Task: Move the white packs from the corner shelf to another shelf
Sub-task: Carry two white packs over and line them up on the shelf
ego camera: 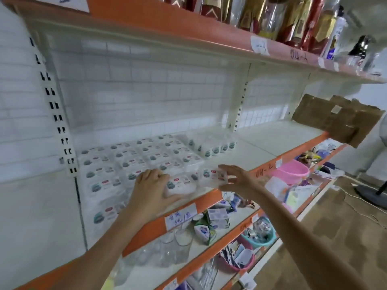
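Several white packs (pixel 134 162) with small teal and red labels lie in rows on the corner shelf (pixel 261 147), a white board with an orange front edge. Another bundle of white packs (pixel 211 147) stands further back to the right. My left hand (pixel 150 189) rests on the front packs, with its thumb under the side of one front pack (pixel 181 186). My right hand (pixel 234 180) is spread with straight fingers against the right end of a neighbouring pack (pixel 213 175) at the shelf's front edge.
The right half of the shelf is bare, with a piece of cardboard (pixel 335 120) at its far end. Above is a shelf of bottles (pixel 293 19). Below are glass cups (pixel 173 245), small cartons (pixel 215 218), a pink basin (pixel 293 171) and baskets of goods.
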The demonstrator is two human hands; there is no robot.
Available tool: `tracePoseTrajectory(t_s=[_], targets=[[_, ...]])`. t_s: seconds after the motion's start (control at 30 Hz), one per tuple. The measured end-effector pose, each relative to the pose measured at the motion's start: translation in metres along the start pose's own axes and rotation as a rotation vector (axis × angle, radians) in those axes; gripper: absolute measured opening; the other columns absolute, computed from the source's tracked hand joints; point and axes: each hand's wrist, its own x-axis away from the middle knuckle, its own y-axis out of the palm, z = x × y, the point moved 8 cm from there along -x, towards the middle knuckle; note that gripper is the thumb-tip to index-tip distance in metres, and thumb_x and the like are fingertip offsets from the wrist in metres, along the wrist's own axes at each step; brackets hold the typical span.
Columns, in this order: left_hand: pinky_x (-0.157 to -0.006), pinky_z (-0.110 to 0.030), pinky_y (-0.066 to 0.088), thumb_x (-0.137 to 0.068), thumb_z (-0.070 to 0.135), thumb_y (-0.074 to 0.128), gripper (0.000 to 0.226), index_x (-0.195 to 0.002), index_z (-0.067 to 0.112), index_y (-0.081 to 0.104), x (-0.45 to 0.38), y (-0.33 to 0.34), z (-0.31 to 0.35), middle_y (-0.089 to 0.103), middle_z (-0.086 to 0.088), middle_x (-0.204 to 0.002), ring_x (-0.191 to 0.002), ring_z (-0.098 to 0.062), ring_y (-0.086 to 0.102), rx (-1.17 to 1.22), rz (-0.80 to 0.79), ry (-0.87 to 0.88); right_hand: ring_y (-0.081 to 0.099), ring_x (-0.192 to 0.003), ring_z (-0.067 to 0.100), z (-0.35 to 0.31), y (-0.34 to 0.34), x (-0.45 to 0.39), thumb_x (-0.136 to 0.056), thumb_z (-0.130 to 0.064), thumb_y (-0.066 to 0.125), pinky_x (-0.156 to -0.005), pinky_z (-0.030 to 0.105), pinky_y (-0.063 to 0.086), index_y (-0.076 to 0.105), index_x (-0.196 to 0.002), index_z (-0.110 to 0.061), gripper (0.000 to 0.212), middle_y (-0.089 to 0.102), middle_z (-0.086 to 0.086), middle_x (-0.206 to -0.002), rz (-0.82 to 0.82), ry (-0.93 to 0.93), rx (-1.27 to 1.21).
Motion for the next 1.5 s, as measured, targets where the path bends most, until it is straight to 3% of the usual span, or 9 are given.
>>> tracePoseTrajectory(t_s=[0.23, 0.37, 0.47, 0.73, 0.93, 1.2, 1.3, 1.37, 1.5], targets=[[-0.095, -0.039, 0.044, -0.069, 0.074, 0.032, 0.085, -0.121, 0.012, 0.060, 0.004, 0.012, -0.008, 0.050, -0.005, -0.114, -0.105, -0.025, 0.051, -0.045, 0.014, -0.179, 0.052, -0.107, 0.010, 0.004, 0.023, -0.063, -0.076, -0.011, 0.074, -0.083, 0.015, 0.049, 0.050, -0.112, -0.027, 0.046, 0.047, -0.002, -0.122, -0.220, -0.283, -0.066], [-0.076, -0.032, 0.053, -0.077, 0.057, 0.053, 0.061, -0.115, 0.009, 0.062, 0.012, 0.023, 0.004, 0.039, -0.002, -0.112, -0.091, -0.024, 0.060, -0.037, 0.089, -0.249, 0.027, -0.128, 0.003, 0.004, 0.035, -0.069, -0.066, -0.054, 0.066, -0.098, 0.019, 0.034, 0.044, -0.114, -0.031, 0.057, 0.041, -0.014, -0.122, -0.231, -0.498, -0.024], [-0.075, -0.026, 0.053, -0.075, 0.041, 0.070, 0.057, -0.120, 0.010, 0.056, 0.014, 0.030, 0.013, 0.036, -0.001, -0.112, -0.090, -0.020, 0.059, -0.038, 0.104, -0.273, 0.033, -0.124, 0.004, 0.004, 0.039, -0.071, -0.071, -0.043, 0.075, -0.086, 0.005, 0.028, 0.046, -0.115, -0.023, 0.056, 0.045, -0.007, -0.120, -0.217, -0.509, -0.112], [-0.075, -0.024, 0.053, -0.081, 0.050, 0.049, 0.057, -0.126, 0.015, 0.050, 0.015, 0.036, 0.015, 0.037, 0.001, -0.120, -0.091, -0.010, 0.057, -0.138, 0.071, -0.376, 0.040, -0.113, 0.000, 0.012, 0.055, -0.058, -0.081, -0.040, 0.062, -0.089, 0.002, 0.027, 0.008, -0.146, -0.011, 0.089, 0.042, -0.007, -0.134, -0.173, -0.499, -0.195], [-0.077, -0.031, 0.055, -0.079, 0.044, 0.063, 0.059, -0.128, 0.018, 0.045, 0.015, 0.031, 0.015, 0.036, 0.003, -0.121, -0.098, -0.008, 0.048, -0.158, 0.112, -0.365, 0.039, -0.115, -0.001, 0.008, 0.053, -0.057, -0.063, -0.087, 0.033, -0.084, -0.009, 0.022, 0.004, -0.146, -0.008, 0.118, 0.039, -0.010, -0.131, -0.219, -0.498, -0.231], [-0.105, -0.034, 0.037, -0.086, 0.034, 0.061, 0.064, -0.142, 0.021, 0.032, 0.015, 0.033, 0.025, 0.029, 0.000, -0.143, -0.131, -0.019, 0.029, -0.164, 0.045, -0.483, 0.033, -0.137, 0.018, 0.002, 0.052, -0.053, -0.090, -0.040, 0.053, -0.102, 0.018, 0.031, 0.014, -0.146, -0.013, 0.074, 0.003, 0.006, -0.156, -0.234, -0.531, -0.038], [-0.078, -0.037, 0.056, -0.069, 0.035, 0.077, 0.065, -0.125, 0.017, 0.048, 0.011, 0.030, 0.032, 0.039, 0.002, -0.124, -0.112, -0.016, 0.038, -0.234, 0.094, -0.379, 0.015, -0.142, 0.016, 0.001, 0.053, -0.051, -0.072, -0.083, 0.032, -0.103, 0.014, 0.021, 0.009, -0.146, -0.012, 0.106, 0.001, 0.008, -0.156, -0.289, -0.532, -0.015], [-0.074, -0.037, 0.058, -0.077, 0.049, 0.057, 0.054, -0.120, 0.016, 0.051, 0.010, 0.028, 0.034, 0.041, 0.000, -0.123, -0.110, -0.017, 0.039, -0.259, 0.098, -0.390, 0.003, -0.143, 0.014, 0.001, 0.051, -0.052, -0.062, -0.091, 0.026, -0.109, 0.018, 0.014, 0.008, -0.146, -0.013, 0.116, 0.002, 0.003, -0.156, -0.299, -0.555, 0.005], [-0.108, -0.038, 0.032, -0.065, 0.087, 0.010, 0.103, -0.145, 0.023, 0.025, 0.008, 0.025, 0.027, 0.019, 0.003, -0.153, -0.141, -0.018, 0.016, -0.151, 0.045, -0.494, 0.008, -0.142, 0.012, 0.000, 0.030, -0.064, -0.086, -0.053, 0.052, -0.114, 0.032, 0.016, 0.015, -0.147, -0.021, 0.079, 0.010, -0.004, -0.155, -0.228, -0.513, -0.118]])
